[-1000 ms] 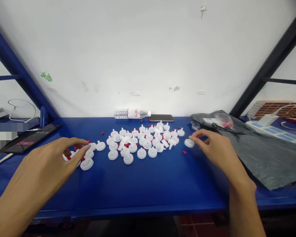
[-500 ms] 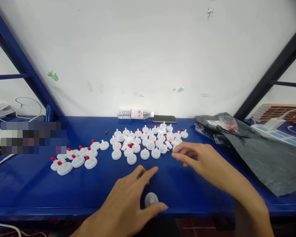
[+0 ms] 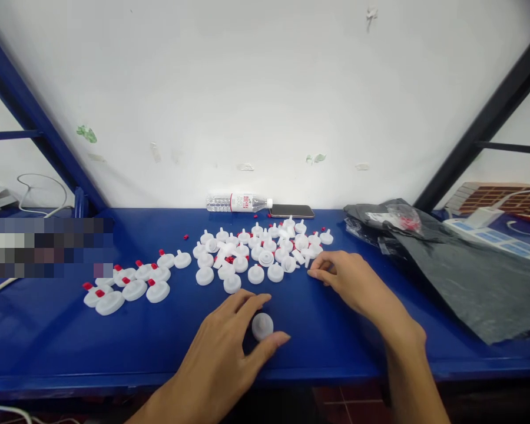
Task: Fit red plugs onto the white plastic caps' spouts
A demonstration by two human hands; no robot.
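Note:
In my left hand (image 3: 223,341) is a round white plastic cap (image 3: 262,327), which sits in the curve between the thumb and the forefinger. The lower fingers and their contact with it are hidden. My right hand (image 3: 347,280) is at the right end of a pile of white spouted caps (image 3: 256,274), thumb and forefinger pinched together low over the table. Whatever is between those fingertips is too small to make out. A white flat piece (image 3: 298,257) lies near them. Small red tips (image 3: 230,259) show among the pile.
At the left stands a group of white caps with red tips (image 3: 135,289). A water bottle (image 3: 238,203) and a phone (image 3: 291,211) lie along the wall. Dark plastic bags (image 3: 459,282) cover the right side of the blue table (image 3: 181,347). A loose red tip (image 3: 186,237) lies left of the pile.
My left hand has moved up and slightly left, away from the front edge, and the white cap has moved with it. My right hand has lowered slightly and its fingers are closer together.

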